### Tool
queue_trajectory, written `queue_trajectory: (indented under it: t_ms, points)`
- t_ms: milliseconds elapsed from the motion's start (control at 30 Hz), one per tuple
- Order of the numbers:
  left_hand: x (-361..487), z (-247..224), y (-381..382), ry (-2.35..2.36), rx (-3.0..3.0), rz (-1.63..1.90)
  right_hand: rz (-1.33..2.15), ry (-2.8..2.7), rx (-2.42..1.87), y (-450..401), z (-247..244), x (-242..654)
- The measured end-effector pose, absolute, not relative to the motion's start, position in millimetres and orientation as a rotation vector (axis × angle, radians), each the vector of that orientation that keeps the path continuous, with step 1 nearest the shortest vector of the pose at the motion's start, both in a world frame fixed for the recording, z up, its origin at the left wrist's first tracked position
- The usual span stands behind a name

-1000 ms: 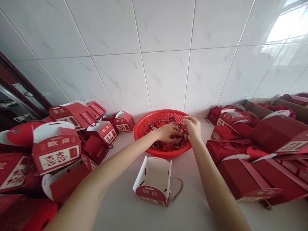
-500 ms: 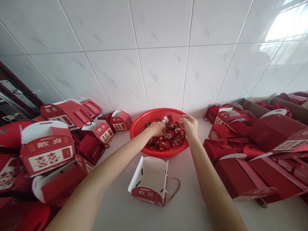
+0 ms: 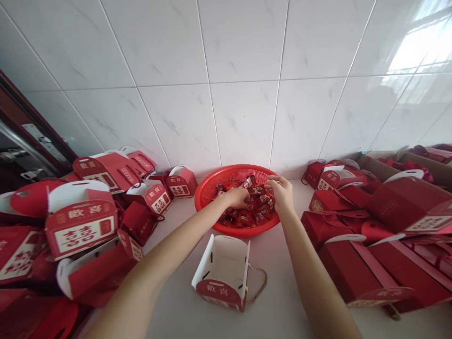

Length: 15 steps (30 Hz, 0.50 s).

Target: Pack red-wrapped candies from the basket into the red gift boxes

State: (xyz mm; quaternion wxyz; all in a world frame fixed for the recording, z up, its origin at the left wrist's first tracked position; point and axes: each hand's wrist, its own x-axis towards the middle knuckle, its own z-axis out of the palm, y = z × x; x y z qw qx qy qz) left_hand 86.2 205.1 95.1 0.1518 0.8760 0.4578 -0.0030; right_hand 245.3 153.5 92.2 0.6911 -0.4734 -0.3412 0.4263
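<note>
A red plastic basket by the wall holds many red-wrapped candies. Over its middle, among the candies, is my left hand, its fingers curled down and their tips hidden. My right hand is at the basket's right rim, fingers bent and pointing left; whether something small is between them cannot be made out. In front of the basket an open red and white gift box stands with its inside showing and a rope handle lying to its right.
Red gift boxes are piled at the left. More red boxes lie heaped at the right, with a cardboard carton behind them. A tiled wall rises behind the table.
The view has tilted slightly, so everything sits a little lower and further right. My left hand has moved slightly deeper into the candies; my right hand stays at the rim.
</note>
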Motion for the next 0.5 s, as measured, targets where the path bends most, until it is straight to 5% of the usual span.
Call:
queue_trajectory:
  t_ms: [300,500]
  points:
    - [71,122,201,1.020,2.241,0.685,1.117,-1.006,-1.009,144,96,241]
    - [72,115,202,0.970,2.142,0.544,1.163,-1.086,-0.941,144,94,239]
